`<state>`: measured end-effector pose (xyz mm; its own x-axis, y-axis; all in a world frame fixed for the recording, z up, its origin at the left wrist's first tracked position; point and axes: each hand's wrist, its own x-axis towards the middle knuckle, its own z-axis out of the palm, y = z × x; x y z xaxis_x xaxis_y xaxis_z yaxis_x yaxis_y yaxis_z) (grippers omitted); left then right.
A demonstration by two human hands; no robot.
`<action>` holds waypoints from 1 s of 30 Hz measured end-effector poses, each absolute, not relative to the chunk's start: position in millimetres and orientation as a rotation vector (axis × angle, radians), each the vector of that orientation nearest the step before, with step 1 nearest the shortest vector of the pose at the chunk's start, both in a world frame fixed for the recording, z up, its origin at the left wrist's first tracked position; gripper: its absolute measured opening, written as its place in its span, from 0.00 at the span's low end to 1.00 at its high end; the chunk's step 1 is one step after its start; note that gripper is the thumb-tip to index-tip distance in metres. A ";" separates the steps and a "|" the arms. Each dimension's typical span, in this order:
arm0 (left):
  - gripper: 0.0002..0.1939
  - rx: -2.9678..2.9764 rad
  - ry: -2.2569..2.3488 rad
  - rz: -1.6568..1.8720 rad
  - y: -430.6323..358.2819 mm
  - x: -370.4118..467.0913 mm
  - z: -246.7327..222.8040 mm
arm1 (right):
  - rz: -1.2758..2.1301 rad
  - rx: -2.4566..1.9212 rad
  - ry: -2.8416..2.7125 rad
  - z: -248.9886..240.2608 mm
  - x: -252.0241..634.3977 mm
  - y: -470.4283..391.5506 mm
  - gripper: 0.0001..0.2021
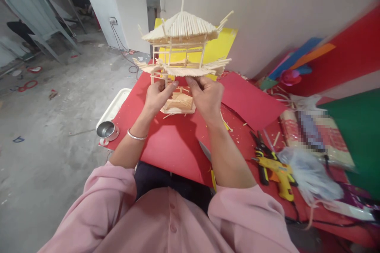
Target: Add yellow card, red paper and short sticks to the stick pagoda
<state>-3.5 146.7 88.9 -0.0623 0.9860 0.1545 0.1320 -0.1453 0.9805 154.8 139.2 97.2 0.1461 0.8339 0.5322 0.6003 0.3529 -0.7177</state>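
A model pagoda (pixel 190 27) of pale wooden sticks stands upright before me, with two fanned roofs, an open frame of posts and a spike on top. My left hand (pixel 158 95) is closed on it under the lower roof (pixel 184 71), thumb pointing inward. On the opposite side my right hand (pixel 207 97) grips the same level, its thumb pressed up near the roof edge. Below the hands shows the pagoda's base (pixel 178 106), over red sheet; whether it touches the table I cannot tell. Most fingertips are hidden behind the sticks.
A metal cup (pixel 107 131) stands at the red table's left edge beside a white tray (pixel 114 104). At right lie a yellow glue gun (pixel 280 174), black-and-yellow pliers (pixel 261 164), a plastic bag (pixel 308 174) and a red sheet (pixel 252 101). Yellow card (pixel 227 43) leans behind.
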 end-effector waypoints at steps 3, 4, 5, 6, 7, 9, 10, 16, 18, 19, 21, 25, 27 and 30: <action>0.16 1.364 1.271 1.318 146.3 -5.8 90.3 | 0.330 -1.307 -1.560 95.4 154.8 138.0 0.18; 0.17 1.359 1.267 1.324 146.1 -6.4 90.7 | 0.349 -1.292 -1.566 94.2 154.8 137.9 0.18; 0.18 1.356 1.263 1.330 145.9 -6.6 91.0 | 0.364 -1.280 -1.569 92.8 154.9 138.1 0.18; 0.18 1.353 1.259 1.336 145.7 -6.7 91.3 | 0.375 -1.271 -1.569 91.4 154.9 138.6 0.18; 0.19 1.351 1.255 1.341 145.5 -6.4 91.5 | 0.384 -1.266 -1.565 90.2 154.9 139.4 0.18; 0.20 1.346 1.253 1.351 145.6 -5.4 91.7 | 0.391 -1.267 -1.551 89.1 154.7 141.7 0.17; 0.20 1.344 1.253 1.354 146.0 -4.7 91.5 | 0.391 -1.270 -1.543 89.2 154.6 142.9 0.16; 0.20 1.356 1.270 1.378 150.1 -4.6 87.2 | 0.413 -1.268 -1.550 94.7 153.5 141.9 0.17; 0.21 1.384 1.289 1.386 151.3 -6.4 84.8 | 0.430 -1.258 -1.539 93.1 153.6 138.2 0.17; 0.21 1.394 1.293 1.389 151.7 -7.4 83.6 | 0.427 -1.257 -1.509 90.9 154.4 136.5 0.17; 0.20 1.393 1.290 1.398 152.3 -8.9 81.4 | 0.369 -1.271 -1.364 83.6 158.1 135.0 0.18; 0.20 1.386 1.290 1.412 153.6 -10.1 77.9 | 0.315 -1.314 -1.056 66.1 173.1 142.3 0.15; 0.22 1.401 1.300 1.412 154.4 -10.2 76.7 | 0.414 -1.314 -1.115 61.6 179.9 149.0 0.16; 0.25 1.404 1.335 1.424 155.2 -10.4 75.5 | 0.498 -1.272 -1.267 63.3 183.9 158.6 0.17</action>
<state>-10.4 155.2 75.5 -0.1473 0.9623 0.2286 0.1657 -0.2039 0.9649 183.9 158.6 63.3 0.3121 0.8542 0.4159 0.3420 0.3074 -0.8880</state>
